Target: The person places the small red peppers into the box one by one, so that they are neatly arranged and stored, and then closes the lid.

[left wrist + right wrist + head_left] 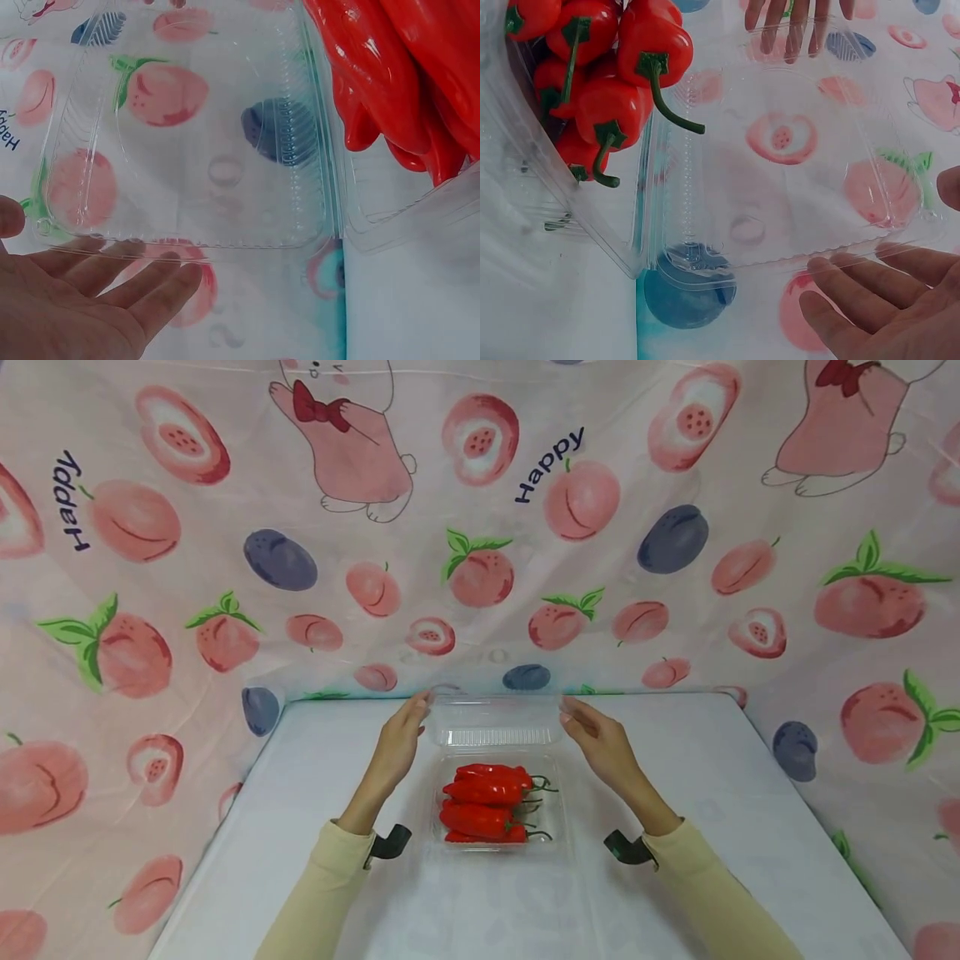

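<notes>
A clear plastic clamshell box [559, 818] stands on the table with its lid [497, 714] raised at the far side. Several red peppers [483, 791] with green stems lie in its base, stems to the right. My left hand [400, 739] is at the lid's left edge; in the left wrist view its fingers [161, 289] are extended along that edge, thumb apart. On the opposite side, my right hand [606, 747] has its fingers [862, 292] stretched out at the lid's right edge. Whether the fingertips press on the plastic is hard to tell.
The white table [660, 760] ends at a fruit-printed cloth [480, 635] hanging behind and at both sides. A dark wrist camera [390, 842] sits by the left sleeve, another dark camera [628, 847] by the right sleeve.
</notes>
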`<action>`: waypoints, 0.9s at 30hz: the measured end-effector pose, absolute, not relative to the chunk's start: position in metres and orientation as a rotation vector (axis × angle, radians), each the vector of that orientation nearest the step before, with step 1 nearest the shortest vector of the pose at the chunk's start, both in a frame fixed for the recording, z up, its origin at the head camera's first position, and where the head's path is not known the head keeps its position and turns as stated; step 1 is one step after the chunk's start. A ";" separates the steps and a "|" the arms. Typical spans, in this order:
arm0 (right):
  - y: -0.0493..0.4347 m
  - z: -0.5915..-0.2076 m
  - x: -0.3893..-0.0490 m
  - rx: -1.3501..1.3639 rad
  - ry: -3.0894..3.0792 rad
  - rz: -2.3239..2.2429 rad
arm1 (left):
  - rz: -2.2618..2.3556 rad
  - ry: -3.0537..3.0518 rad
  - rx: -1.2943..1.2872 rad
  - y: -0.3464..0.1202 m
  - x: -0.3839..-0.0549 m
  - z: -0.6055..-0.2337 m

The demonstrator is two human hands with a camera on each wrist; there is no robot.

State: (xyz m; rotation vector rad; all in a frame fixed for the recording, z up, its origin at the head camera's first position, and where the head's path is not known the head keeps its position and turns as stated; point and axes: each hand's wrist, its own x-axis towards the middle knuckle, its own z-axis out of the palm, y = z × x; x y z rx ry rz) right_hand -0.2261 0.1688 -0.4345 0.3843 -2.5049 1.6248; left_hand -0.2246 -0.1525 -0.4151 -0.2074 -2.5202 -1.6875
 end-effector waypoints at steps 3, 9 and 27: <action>0.169 -0.436 -0.223 0.379 -2.516 1.593 | -1.663 -2.529 -0.192 -0.152 -0.221 -0.416; 0.168 -0.436 -0.214 0.383 -2.561 1.486 | -1.644 -2.566 -0.177 -0.153 -0.214 -0.418; 0.167 -0.435 -0.200 0.342 -2.622 1.442 | -1.521 -2.612 -0.186 -0.151 -0.200 -0.428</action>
